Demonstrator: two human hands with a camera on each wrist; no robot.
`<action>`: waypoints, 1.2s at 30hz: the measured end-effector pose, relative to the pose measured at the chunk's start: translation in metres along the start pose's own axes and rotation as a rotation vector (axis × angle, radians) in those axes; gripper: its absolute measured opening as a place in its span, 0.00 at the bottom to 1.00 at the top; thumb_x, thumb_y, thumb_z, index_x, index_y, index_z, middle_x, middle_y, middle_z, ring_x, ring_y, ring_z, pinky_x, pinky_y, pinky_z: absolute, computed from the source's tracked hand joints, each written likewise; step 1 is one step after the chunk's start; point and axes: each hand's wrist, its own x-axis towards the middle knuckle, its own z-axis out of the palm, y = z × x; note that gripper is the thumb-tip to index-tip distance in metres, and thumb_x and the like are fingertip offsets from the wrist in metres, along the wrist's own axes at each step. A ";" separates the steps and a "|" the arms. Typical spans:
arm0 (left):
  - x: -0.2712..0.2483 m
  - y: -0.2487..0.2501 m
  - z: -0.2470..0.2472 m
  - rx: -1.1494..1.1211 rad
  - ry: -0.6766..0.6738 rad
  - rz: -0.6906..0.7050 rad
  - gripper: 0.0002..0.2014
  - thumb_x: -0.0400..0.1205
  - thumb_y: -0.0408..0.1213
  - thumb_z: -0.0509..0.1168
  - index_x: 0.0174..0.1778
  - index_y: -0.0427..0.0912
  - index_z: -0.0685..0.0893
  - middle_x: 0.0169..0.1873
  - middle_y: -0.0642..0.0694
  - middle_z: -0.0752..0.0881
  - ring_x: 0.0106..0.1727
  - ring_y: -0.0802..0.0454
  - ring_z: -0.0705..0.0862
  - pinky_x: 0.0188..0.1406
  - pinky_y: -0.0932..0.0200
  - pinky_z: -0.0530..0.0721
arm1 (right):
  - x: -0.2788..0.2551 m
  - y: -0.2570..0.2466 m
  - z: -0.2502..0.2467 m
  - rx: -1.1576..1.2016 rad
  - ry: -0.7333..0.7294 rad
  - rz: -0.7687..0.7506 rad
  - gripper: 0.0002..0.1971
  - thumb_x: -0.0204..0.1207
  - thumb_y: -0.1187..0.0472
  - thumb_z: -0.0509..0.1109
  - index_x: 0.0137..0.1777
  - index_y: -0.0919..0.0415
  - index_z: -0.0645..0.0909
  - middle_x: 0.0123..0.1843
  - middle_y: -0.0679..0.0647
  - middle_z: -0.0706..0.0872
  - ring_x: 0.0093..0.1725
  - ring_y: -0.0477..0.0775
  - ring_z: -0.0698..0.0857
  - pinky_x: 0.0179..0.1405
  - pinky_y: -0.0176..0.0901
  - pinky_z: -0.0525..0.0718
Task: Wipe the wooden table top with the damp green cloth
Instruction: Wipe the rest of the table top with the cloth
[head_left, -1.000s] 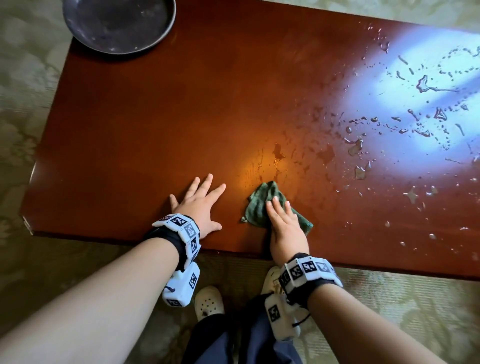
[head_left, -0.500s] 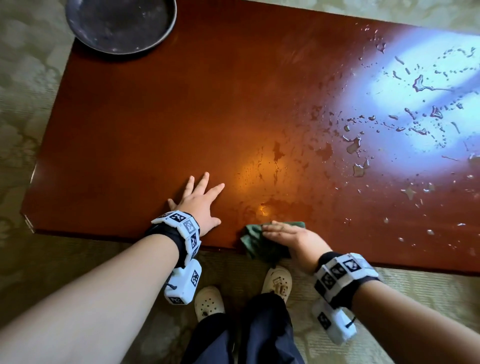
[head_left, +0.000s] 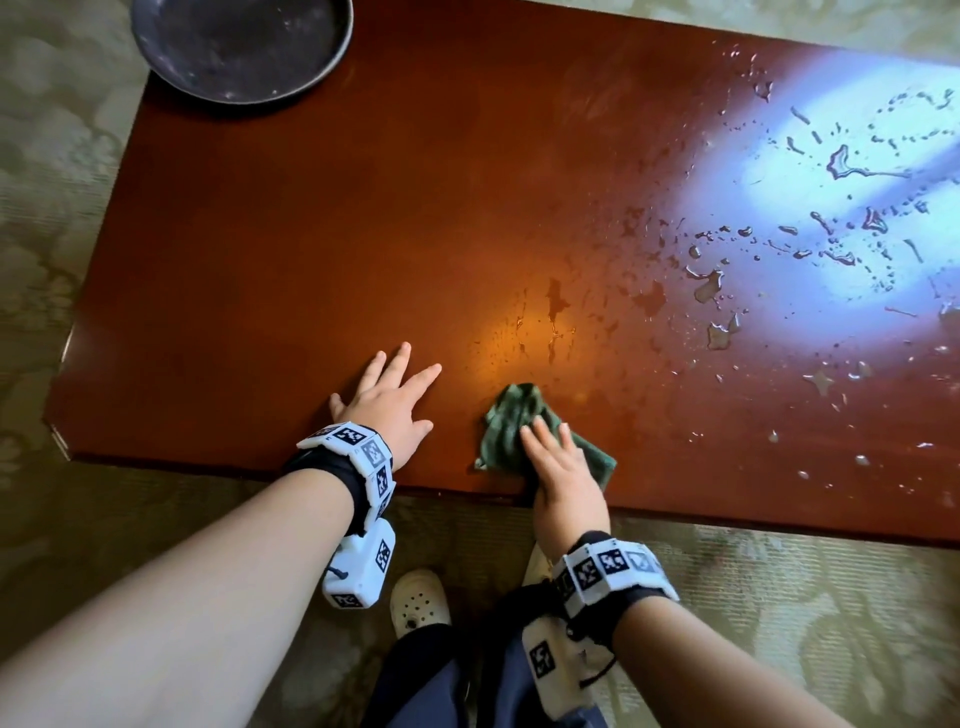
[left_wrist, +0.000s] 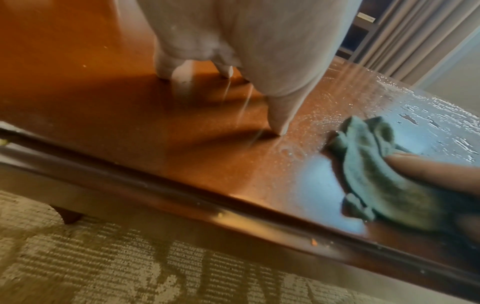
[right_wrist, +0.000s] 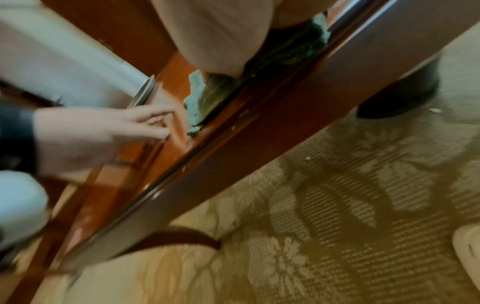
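From the head camera I see my right hand (head_left: 563, 473) pressing its straight fingers (head_left: 537, 439) on the one green cloth (head_left: 506, 426) right at the table (head_left: 311, 234) near edge, my left hand (head_left: 387, 402) flat beside it with fingers spread, one dark plate (head_left: 239, 47) cut off at the far left corner, and broad bare wood between. My left wrist camera shows the cloth (left_wrist: 376, 174) just inside that edge under one fingertip (left_wrist: 426, 166). My right wrist camera is blurred, the cloth (right_wrist: 205, 94) mostly hidden under my palm.
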 end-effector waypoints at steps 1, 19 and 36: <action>-0.001 -0.004 0.000 -0.006 0.008 -0.005 0.33 0.86 0.48 0.63 0.83 0.71 0.53 0.85 0.60 0.37 0.86 0.51 0.36 0.77 0.21 0.53 | 0.000 -0.009 0.005 -0.034 -0.066 -0.066 0.40 0.70 0.80 0.58 0.80 0.47 0.60 0.81 0.40 0.54 0.80 0.44 0.41 0.80 0.44 0.45; -0.009 0.020 0.008 0.049 -0.008 0.041 0.29 0.88 0.50 0.57 0.82 0.72 0.53 0.85 0.62 0.36 0.85 0.49 0.32 0.76 0.19 0.48 | 0.002 0.048 -0.042 -0.474 -0.440 -0.809 0.34 0.53 0.69 0.79 0.62 0.48 0.84 0.69 0.44 0.80 0.68 0.55 0.79 0.65 0.41 0.71; 0.006 0.113 0.006 0.106 -0.043 0.140 0.29 0.88 0.50 0.56 0.84 0.69 0.50 0.85 0.58 0.35 0.85 0.47 0.33 0.77 0.22 0.47 | 0.012 0.092 -0.163 -0.102 0.016 -0.377 0.21 0.67 0.65 0.57 0.53 0.62 0.89 0.60 0.56 0.86 0.60 0.55 0.84 0.63 0.45 0.79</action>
